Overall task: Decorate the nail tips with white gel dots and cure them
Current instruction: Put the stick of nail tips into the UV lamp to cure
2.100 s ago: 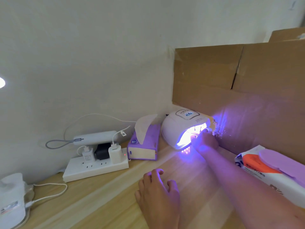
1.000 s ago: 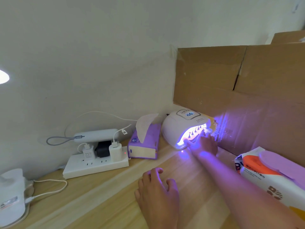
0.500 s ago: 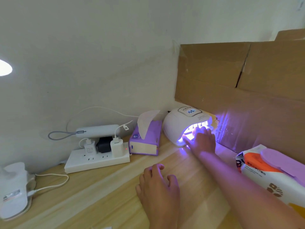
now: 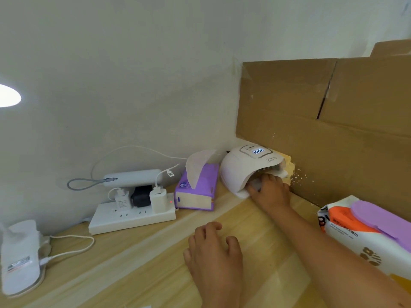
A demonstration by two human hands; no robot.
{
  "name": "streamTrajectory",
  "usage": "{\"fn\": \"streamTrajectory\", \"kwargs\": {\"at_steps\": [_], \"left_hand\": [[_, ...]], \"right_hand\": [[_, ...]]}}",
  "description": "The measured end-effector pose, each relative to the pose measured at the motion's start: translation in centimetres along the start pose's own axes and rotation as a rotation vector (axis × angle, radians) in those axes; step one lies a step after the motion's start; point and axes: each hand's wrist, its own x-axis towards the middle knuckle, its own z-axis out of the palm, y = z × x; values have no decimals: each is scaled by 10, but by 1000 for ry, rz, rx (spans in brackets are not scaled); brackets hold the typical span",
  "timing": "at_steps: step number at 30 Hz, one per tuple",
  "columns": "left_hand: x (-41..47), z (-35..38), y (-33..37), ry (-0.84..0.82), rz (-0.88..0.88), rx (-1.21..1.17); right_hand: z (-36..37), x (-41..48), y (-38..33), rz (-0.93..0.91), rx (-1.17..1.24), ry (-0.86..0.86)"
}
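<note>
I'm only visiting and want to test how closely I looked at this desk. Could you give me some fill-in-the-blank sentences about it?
1. The hand reaching into the nail lamp is the person's ____ one.
2. The tissue box standing beside the lamp is ____ in colour.
3. The left hand rests on the table, holding ____.

Missing words: right; purple; nothing.

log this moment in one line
right hand: in mouth of white domed nail lamp | lamp glow: off | left hand: resting on wooden table
</note>
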Motion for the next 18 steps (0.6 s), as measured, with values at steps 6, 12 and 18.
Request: {"fn": "streamTrajectory", "kwargs": {"at_steps": [6, 12, 18], "left_hand": [[-1, 0, 0, 4, -1, 1], [1, 0, 2, 11, -21, 7], [2, 4, 1, 47, -18, 2]], "right_hand": [[-1, -2, -1, 29, 45, -52], [-8, 0, -5, 116, 1, -204], [-33, -13, -7, 51, 484, 707]]}}
